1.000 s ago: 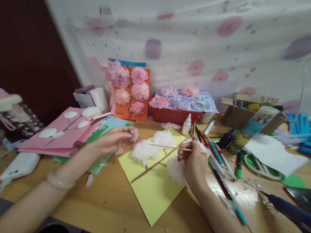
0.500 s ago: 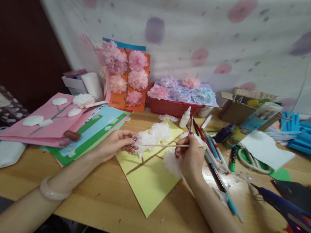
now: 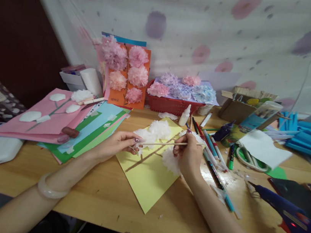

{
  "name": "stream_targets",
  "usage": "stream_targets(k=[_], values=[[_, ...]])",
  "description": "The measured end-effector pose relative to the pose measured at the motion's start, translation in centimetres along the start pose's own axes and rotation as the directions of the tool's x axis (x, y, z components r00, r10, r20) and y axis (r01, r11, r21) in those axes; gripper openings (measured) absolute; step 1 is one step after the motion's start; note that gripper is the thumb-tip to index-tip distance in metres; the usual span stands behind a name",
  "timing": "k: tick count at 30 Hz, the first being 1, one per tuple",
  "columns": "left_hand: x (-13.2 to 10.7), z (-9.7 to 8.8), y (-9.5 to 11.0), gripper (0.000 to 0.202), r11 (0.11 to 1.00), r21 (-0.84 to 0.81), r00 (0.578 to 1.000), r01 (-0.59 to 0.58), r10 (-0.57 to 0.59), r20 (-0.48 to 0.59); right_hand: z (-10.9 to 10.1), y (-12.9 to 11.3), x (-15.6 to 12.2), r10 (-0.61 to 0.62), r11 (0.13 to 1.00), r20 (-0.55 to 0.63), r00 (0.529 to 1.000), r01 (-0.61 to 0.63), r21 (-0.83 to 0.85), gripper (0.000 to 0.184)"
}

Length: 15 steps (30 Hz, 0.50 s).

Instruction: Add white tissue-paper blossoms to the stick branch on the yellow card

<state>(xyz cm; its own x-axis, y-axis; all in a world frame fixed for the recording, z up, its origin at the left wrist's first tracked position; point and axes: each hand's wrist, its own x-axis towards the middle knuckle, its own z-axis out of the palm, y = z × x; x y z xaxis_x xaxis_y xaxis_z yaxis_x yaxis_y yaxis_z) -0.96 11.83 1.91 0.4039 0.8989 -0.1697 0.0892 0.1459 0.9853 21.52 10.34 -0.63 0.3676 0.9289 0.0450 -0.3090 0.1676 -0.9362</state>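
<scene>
- Above the yellow card (image 3: 146, 190), the right hand (image 3: 190, 154) holds a wooden stick (image 3: 163, 144). The right fingers pinch the stick towards its right end; this grip probably leaves the working length free and allows fine control of the tip.
- Over the left edge of the card, the left hand (image 3: 119, 144) has thumb and forefinger drawn together at the far tip of the stick. Whether they pinch a small scrap or the tip itself cannot be told. The facing position of the hands appears suited to bringing tip and fingers together precisely.
- On the card, white tissue flowers (image 3: 160, 129) sit along a brown branch (image 3: 145, 159), some on each side of it. This arrangement suggests blossom set about a stem.
- The card lies flat on the worktop (image 3: 99, 189), one corner towards the person, between both forearms; this presumably keeps its surface within easy reach of either hand.
- Just beyond the card stands a small white bottle (image 3: 185, 115), upright, nozzle up, likely to prevent leakage.
- To the right of the card lie markers (image 3: 216, 181) in a loose group. Farther right, a blue glue gun (image 3: 284, 204) points its nozzle towards the card, apparently within right-hand reach.
- To the left of the card, well apart, lies a pink card (image 3: 20, 128) bearing white petal shapes, seemingly set aside to free the middle.
</scene>
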Motion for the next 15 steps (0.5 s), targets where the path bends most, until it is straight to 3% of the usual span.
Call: stream_targets(k=[10,15], values=[[-0.27,-0.01,0.07,0.028,0.995,0.087,0.997,-0.039,0.033,0.065,0.15,-0.13,-0.04,0.014,1.0,-0.008,1.0,-0.013,0.027,0.037],[-0.3,-0.05,0.07,0.03,0.997,0.062,0.998,-0.049,0.048,0.03,0.12,-0.49,0.15,0.017,0.996,-0.106,0.994,-0.008,0.086,0.035]])
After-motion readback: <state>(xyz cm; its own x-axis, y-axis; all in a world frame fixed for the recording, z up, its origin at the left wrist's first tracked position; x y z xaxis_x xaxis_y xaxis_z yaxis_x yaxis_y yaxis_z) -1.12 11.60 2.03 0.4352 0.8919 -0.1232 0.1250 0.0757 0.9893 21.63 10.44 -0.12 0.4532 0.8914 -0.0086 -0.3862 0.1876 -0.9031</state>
